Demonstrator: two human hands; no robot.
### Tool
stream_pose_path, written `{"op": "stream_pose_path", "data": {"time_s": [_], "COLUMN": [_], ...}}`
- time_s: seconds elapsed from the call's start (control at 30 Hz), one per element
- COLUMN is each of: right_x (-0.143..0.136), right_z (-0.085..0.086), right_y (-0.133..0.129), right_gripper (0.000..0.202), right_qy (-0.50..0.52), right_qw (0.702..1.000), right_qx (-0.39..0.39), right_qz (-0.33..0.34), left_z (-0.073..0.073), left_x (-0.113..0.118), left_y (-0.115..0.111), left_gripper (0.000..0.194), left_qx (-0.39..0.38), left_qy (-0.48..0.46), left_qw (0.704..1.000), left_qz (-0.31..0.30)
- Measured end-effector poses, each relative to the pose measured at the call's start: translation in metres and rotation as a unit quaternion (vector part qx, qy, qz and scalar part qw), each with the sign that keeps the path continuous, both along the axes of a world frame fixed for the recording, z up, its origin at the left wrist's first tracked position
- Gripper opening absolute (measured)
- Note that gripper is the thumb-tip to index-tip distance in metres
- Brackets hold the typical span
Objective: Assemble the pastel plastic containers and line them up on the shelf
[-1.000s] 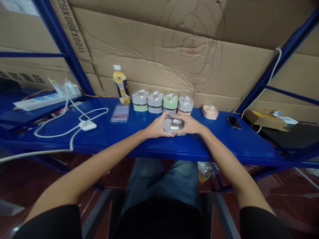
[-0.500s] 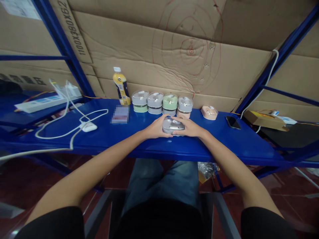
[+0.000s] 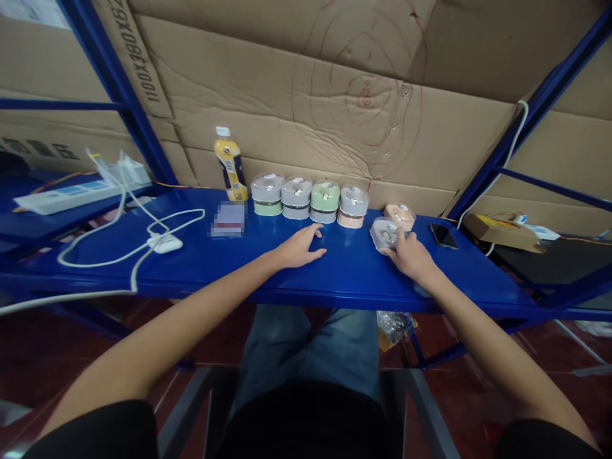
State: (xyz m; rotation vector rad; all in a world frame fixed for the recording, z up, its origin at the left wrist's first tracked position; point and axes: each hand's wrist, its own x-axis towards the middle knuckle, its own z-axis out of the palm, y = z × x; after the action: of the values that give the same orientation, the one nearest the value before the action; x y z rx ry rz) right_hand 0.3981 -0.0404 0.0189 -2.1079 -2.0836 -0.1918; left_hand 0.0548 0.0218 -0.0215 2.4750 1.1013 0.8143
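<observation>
Near the middle of the blue table (image 3: 335, 287), my left hand (image 3: 300, 247) holds nothing, its fingers apart. To the right, my right hand (image 3: 410, 254) grips the edge of a grey lidded container (image 3: 384, 233), which is tilted just in front of a pink container (image 3: 400, 215). Along the back stand several stacked pairs: one with a grey top (image 3: 268, 187) over green, one all grey (image 3: 296, 194), one with a green top (image 3: 325, 195) over grey, and one with a grey top (image 3: 354, 200) over pink (image 3: 350, 220).
A yellow bottle (image 3: 231, 167) and a blurred flat item (image 3: 229, 220) are left of the stacks. White cables with an adapter (image 3: 165, 243) and a power strip (image 3: 76, 194) lie farther left. A phone (image 3: 444, 235) and an open carton (image 3: 502, 233) are at right.
My right hand has carried the grey container from the middle to the right, beside the pink one. My left hand has let go of it and stayed near the middle.
</observation>
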Motion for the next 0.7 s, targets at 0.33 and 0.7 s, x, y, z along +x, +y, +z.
{"op": "stream_pose_path", "data": {"time_s": [0.33,0.7], "right_x": [-0.024,-0.120], "right_z": [0.027,0.031], "right_y": [0.082,0.119], "right_gripper": [0.039,0.083], "right_qy": [0.034,0.145], "right_qw": [0.995,0.978], "right_qx": [0.095,0.141], "right_qz": [-0.011,-0.046], "left_z": [0.003,0.003], "left_x": [0.000,0.000], "left_y": [-0.003,-0.001], "left_gripper": [0.065,0.064], "left_qx": [-0.004,0.001], "left_qy": [-0.001,0.005], "left_qw": [1.000,1.000], "left_qz": [-0.005,-0.006]}}
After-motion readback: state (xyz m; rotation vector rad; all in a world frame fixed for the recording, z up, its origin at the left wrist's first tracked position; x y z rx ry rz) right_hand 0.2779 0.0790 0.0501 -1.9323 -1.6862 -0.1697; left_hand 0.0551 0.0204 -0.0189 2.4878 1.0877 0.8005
